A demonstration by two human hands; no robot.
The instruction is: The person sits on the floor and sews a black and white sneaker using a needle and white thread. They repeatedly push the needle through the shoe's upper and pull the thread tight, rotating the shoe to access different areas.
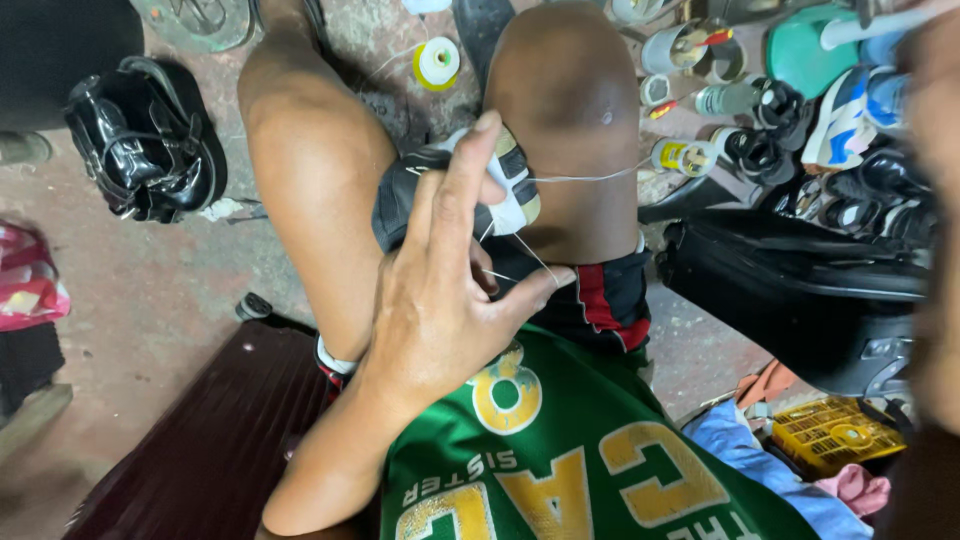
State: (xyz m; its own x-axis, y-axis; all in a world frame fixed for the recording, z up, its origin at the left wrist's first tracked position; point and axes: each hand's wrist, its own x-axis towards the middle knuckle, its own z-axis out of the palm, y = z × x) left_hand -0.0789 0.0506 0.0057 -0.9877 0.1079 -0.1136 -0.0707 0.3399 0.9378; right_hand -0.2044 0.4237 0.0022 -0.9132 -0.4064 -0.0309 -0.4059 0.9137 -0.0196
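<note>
A small shoe (455,195), dark fabric upper with a white and tan rubbery sole edge, is seen wedged between the two bare knees, its sole end turned toward the right knee. The left hand (440,290) is laid over the shoe from the near side, fingers spread and partly extended, index finger raised along the sole edge; the thumb and a bent finger are pinched on a thin white thread (580,178). The thread is drawn taut from the shoe across the right knee toward the right, with a second short strand running down to the pinch. The right hand (935,220) is recorded only as a blurred mass at the right frame edge; whether it is open or closed cannot be told. A spool of white thread with a yellow-green rim (437,62) lies on the rough concrete floor (150,290) just beyond the knees. Glossy black strapped shoes (145,140) are noted on the floor well to the left. The right side is crowded: small tins and bottles (690,155), black sandals, a dark smooth bag (790,280), a yellow ribbed plastic box (835,432). A dark ridged wooden seat edge (220,430) lies below left. Open floor remains on the left only.
</note>
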